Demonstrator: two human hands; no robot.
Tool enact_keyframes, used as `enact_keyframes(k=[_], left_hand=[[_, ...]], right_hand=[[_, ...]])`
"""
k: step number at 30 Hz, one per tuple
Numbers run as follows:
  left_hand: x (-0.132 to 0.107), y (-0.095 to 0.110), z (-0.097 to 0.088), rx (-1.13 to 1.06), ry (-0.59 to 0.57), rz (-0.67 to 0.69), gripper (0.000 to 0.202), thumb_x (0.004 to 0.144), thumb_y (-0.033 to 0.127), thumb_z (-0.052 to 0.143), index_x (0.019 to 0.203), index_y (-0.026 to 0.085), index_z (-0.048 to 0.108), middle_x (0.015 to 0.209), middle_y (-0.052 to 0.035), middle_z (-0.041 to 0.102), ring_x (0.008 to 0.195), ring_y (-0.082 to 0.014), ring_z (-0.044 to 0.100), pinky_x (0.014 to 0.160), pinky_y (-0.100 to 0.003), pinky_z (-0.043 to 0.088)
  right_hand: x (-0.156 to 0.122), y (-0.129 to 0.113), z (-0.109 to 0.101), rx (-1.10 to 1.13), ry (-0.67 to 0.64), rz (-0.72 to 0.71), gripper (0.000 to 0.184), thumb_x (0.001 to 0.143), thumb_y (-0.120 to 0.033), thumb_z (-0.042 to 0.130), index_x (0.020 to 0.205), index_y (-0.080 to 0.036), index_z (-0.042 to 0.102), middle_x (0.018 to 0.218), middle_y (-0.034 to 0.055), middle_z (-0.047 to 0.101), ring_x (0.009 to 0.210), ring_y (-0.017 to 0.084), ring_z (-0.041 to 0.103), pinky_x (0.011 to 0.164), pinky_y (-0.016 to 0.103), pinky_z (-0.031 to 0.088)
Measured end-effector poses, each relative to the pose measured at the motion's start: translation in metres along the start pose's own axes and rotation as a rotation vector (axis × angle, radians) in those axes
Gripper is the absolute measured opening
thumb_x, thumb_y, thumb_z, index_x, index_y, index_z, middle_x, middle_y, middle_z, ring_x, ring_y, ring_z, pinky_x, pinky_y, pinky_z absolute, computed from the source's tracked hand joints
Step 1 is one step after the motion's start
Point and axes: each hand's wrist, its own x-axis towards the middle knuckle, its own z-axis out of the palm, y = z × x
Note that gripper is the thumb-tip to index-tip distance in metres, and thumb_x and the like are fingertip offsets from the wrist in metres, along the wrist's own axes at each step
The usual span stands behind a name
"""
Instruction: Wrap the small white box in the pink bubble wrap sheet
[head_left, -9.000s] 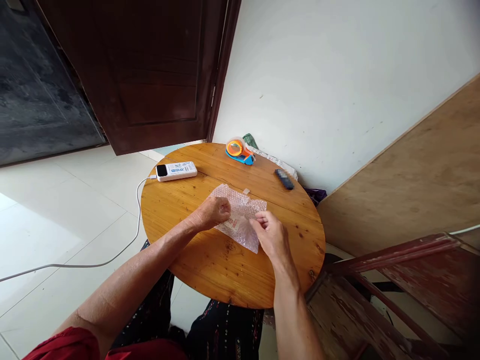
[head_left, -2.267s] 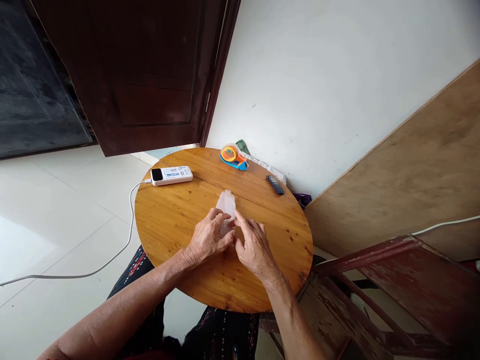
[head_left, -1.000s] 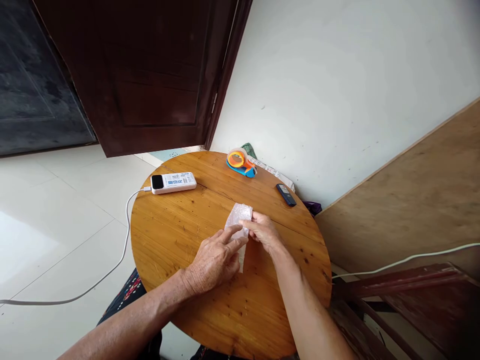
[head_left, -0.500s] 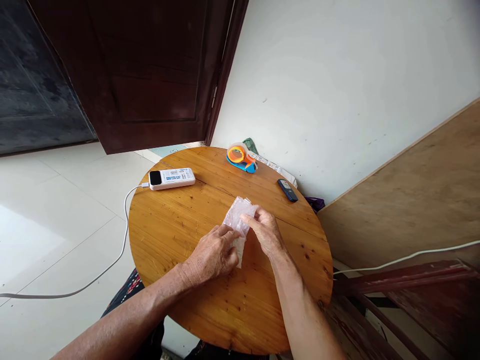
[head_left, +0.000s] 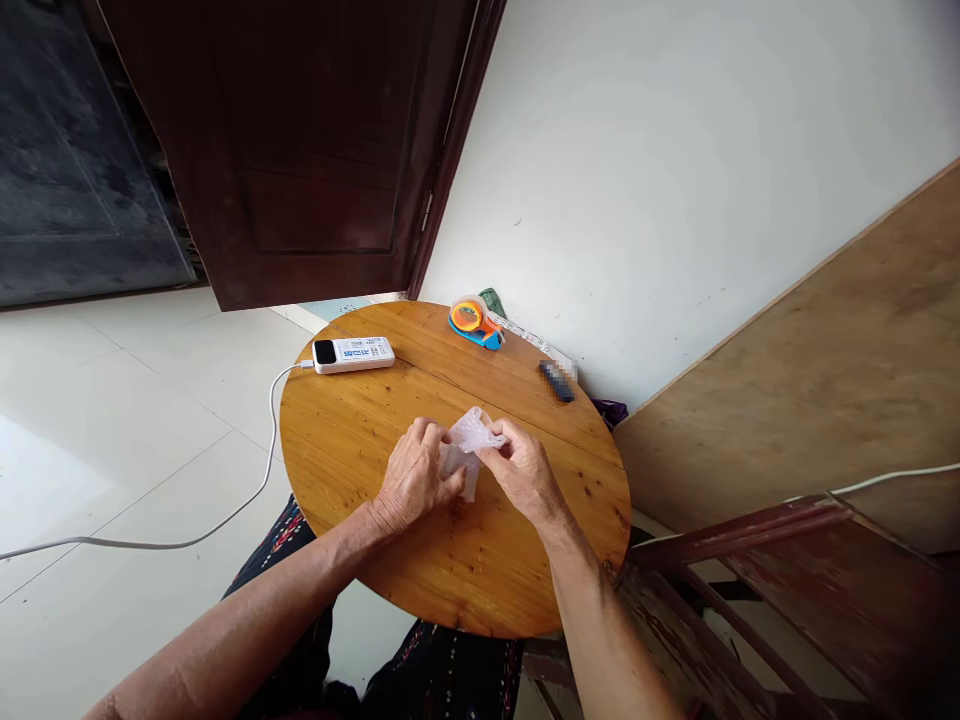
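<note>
A translucent piece of bubble wrap (head_left: 474, 432) is held between my two hands, over the middle of the round wooden table (head_left: 360, 420). My right hand (head_left: 521, 468) pinches its upper right edge between thumb and fingers. On the other side, my left hand (head_left: 420, 472) has its fingers curled on the left edge, with the thumb low on the wrap. A lower flap of the wrap hangs under my hands. Whether something lies inside the folds, I cannot make out.
At the back stands an orange and blue tape dispenser (head_left: 477, 322). A white device (head_left: 356, 355) with a cable (head_left: 255, 490) lies back left. A dark, blurred object (head_left: 556, 381) sits near the right edge. Behind are a door (head_left: 315, 150) and a wall (head_left: 637, 150).
The wrap was lying flatter; now its upper part is bunched and folded over. My left hand has shifted up along its left side. The whole view has moved slightly.
</note>
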Motion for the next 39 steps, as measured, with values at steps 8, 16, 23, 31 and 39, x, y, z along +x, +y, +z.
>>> enact_keyframes(k=[8,16,23,31,39], left_hand=[[0.013,-0.014,0.004,-0.415,-0.138,0.128,0.062,0.078,0.029,0.071,0.134,0.018,0.047,0.130,-0.0142,0.056,0.123,-0.0285,0.053,0.106,-0.046,0.043],[0.010,-0.015,0.002,-0.644,-0.273,0.068,0.025,0.084,0.030,0.065,0.101,0.018,0.052,0.089,-0.0021,0.060,0.072,-0.0119,0.055,0.068,-0.025,0.049],[0.013,-0.016,-0.001,-0.496,-0.224,0.171,0.014,0.083,0.020,0.059,0.096,0.016,0.061,0.096,-0.0039,0.056,0.084,-0.0146,0.057,0.078,-0.027,0.050],[0.015,-0.019,-0.006,-0.500,-0.251,0.252,0.022,0.082,0.014,0.057,0.103,0.018,0.062,0.104,-0.0057,0.059,0.095,-0.0164,0.058,0.089,-0.030,0.050],[0.015,-0.023,-0.027,-0.553,-0.429,0.178,0.024,0.083,0.016,0.060,0.107,0.018,0.062,0.122,-0.0091,0.061,0.111,-0.0185,0.061,0.098,-0.032,0.050]], right_hand=[[-0.033,-0.002,0.008,-0.261,0.031,-0.184,0.007,0.085,-0.023,0.052,0.083,-0.024,0.059,0.083,0.0010,0.071,0.077,0.018,0.064,0.074,0.027,0.045],[-0.056,-0.001,0.024,-0.255,0.222,-0.348,0.011,0.091,-0.020,0.049,0.095,-0.024,0.058,0.116,0.0107,0.067,0.109,0.023,0.064,0.093,0.034,0.050],[-0.055,0.006,0.033,-0.179,0.293,-0.276,0.015,0.093,-0.024,0.052,0.097,-0.021,0.066,0.096,0.0080,0.071,0.092,0.021,0.066,0.084,0.032,0.053],[-0.064,-0.001,0.038,-0.261,0.241,-0.309,0.027,0.098,-0.026,0.048,0.114,-0.024,0.070,0.110,0.0089,0.073,0.104,0.023,0.066,0.094,0.037,0.052],[-0.073,-0.003,0.044,-0.448,0.245,-0.336,0.027,0.099,-0.030,0.050,0.112,-0.023,0.072,0.110,0.0103,0.073,0.103,0.025,0.067,0.092,0.039,0.051]])
